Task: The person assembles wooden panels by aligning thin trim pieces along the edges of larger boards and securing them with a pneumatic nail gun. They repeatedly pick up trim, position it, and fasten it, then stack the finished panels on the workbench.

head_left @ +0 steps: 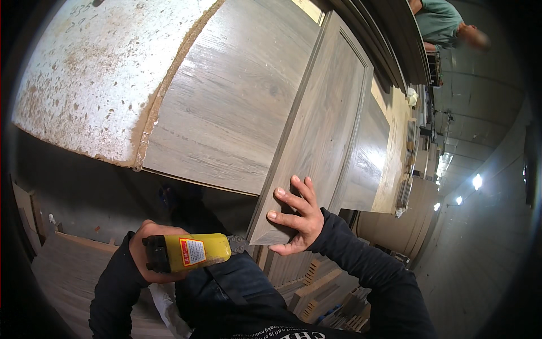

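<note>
My left hand (148, 248) is wrapped round a yellow and black power tool that looks like a nail gun (214, 247). Its narrow grey nose meets, or nearly meets, the near corner of a framed wood-grain cabinet door (324, 107). On that same corner my right hand (302, 217) lies palm down with fingers spread, its thumb at the near edge. The door has a raised frame around a recessed panel and lies across a flat wood-grain board (231, 90). The grip of the tool is hidden inside my left hand.
A worn white board (84, 73) with a chipped brown edge lies at the left. More wood-grain panels (68, 271) stand at the lower left, and slotted wooden pieces (310, 288) lie below my right arm. Long dark profiles (384, 39) and a person in green (440, 22) are at the upper right.
</note>
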The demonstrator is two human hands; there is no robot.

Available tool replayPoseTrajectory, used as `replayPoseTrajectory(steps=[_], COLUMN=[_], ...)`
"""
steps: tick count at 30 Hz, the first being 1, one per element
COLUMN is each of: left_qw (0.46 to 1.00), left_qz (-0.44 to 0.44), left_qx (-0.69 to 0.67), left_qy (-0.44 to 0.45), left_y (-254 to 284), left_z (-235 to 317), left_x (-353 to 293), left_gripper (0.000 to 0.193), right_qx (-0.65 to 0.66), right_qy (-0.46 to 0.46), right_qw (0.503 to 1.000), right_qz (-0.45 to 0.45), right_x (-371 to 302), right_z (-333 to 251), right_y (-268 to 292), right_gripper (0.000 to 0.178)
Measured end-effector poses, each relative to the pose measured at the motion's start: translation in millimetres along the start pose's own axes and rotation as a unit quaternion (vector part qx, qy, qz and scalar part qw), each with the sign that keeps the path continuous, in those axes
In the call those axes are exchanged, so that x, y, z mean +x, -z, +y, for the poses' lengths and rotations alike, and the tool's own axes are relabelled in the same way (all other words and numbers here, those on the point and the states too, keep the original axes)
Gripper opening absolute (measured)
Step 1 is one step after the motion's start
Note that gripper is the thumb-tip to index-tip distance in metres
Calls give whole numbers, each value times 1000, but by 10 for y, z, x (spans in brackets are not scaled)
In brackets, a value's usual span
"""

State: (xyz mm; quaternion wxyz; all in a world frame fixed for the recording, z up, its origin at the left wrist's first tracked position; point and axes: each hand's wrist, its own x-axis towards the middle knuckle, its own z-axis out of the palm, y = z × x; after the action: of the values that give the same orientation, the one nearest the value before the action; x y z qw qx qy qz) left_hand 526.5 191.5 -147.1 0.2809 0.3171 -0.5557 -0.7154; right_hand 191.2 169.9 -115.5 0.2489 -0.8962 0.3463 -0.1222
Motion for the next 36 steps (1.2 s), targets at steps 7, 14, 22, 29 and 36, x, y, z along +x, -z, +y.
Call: replayPoseTrajectory(steps=[7,14,22,29,36], left_qw=[1000,1000,999,998,991], left_qz=[0,-16,-42,-50,10], left_qx=[19,7,15,37,6], left_qy=[-7,-8,15,12,133], left_y=[16,54,114,154,-7], left_z=[-41,-38,-2,21,216], left_x=[16,52,97,127,14], left_gripper=[32,34,33,31,27], right_qx=[0,3,4,2,1], right_qy=[-2,-2,-4,-8,-1], right_qw=[1000,1000,1000,1000,999], right_qz=[-3,-2,-3,-5,-46], right_x=[-2,-2,3,10,-4], right_z=[-9,-5,8,-28,-37], right_y=[1,-4,-4,-2,40], right_gripper=[62,62,60,59,61])
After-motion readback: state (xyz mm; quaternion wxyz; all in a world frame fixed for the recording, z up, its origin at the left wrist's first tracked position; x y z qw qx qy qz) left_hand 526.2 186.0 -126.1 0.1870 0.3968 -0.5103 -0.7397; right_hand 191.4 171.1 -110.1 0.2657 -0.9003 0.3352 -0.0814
